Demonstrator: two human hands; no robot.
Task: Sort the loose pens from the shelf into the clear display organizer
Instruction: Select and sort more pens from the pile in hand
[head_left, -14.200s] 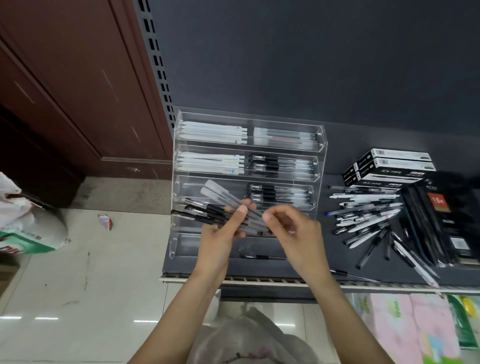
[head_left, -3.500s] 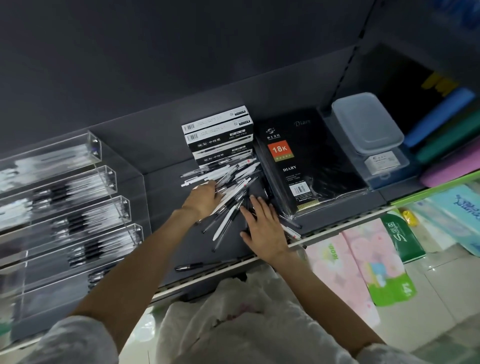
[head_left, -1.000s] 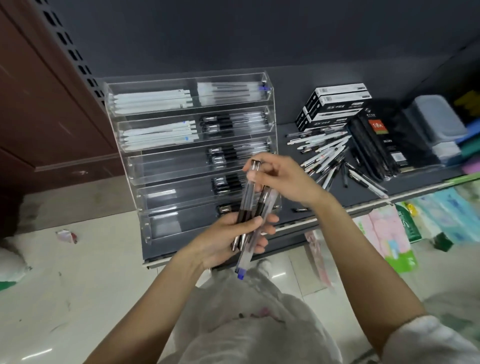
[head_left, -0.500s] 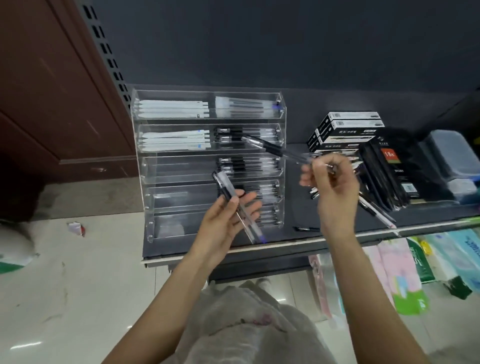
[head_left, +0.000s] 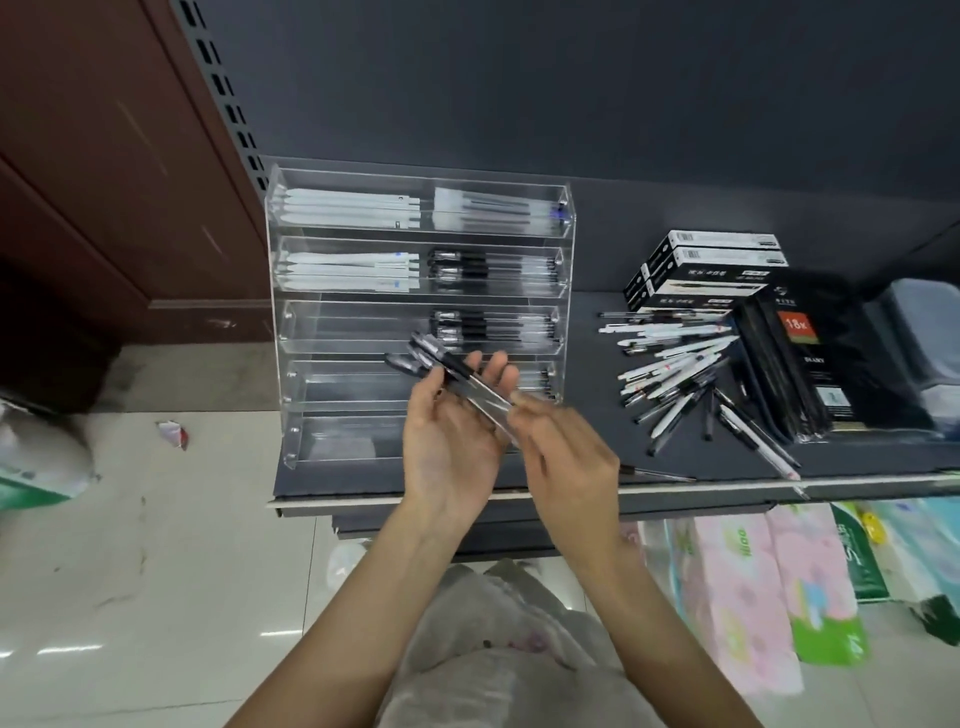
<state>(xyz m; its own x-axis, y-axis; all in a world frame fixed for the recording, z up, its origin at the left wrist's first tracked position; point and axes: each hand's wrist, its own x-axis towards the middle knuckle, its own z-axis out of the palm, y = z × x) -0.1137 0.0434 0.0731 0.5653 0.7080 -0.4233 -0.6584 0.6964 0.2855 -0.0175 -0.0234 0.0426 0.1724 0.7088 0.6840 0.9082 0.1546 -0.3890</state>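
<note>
A clear tiered display organizer (head_left: 276, 332) stands on the left of the dark shelf, with white pens and black-capped pens in its upper tiers. My left hand (head_left: 447, 457) is palm-up in front of its lower tiers and holds a small bundle of clear black-capped pens (head_left: 441, 364) under the thumb. My right hand (head_left: 569, 462), blurred, pinches the bundle's lower end with its fingertips. A pile of loose pens (head_left: 675, 374) lies on the shelf to the right. One pen (head_left: 657, 473) lies alone near the front edge.
Black-and-white pen boxes (head_left: 711, 260) sit behind the pile, and black diary packs (head_left: 810, 358) and a clear plastic container (head_left: 924, 338) are to the right of it. Tissue packs (head_left: 748, 597) hang below the shelf edge (head_left: 363, 500). A brown door (head_left: 104, 182) and tiled floor are at left.
My right hand has come left from the loose pile with its pen and joined it to the bundle in my left hand. The bundle now points up-left at the organizer.
</note>
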